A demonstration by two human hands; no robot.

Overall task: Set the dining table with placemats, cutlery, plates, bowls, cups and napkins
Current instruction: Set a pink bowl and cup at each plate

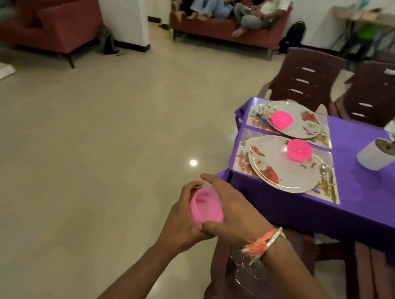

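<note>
Both my hands hold a pink cup [206, 208] in the air over the floor, left of the table. My left hand [182, 222] wraps it from below and behind, my right hand [231, 215] covers its right side with fingers stretched over the rim. The table's purple cloth [357, 184] carries two floral placemats. The near placemat [332, 196] bears a flowered plate [284, 167] with a pink bowl [299, 150], a fork on the left and a spoon [323, 170] on the right. The far plate [293, 118] holds another pink bowl [282, 119].
A white pot with a plant [377, 154] stands on the table's right part. Two brown plastic chairs [304, 80] face the far side, another brown chair [258, 287] sits under my right arm. People sit on a red sofa [227, 29] at the back. Tiled floor spreads left.
</note>
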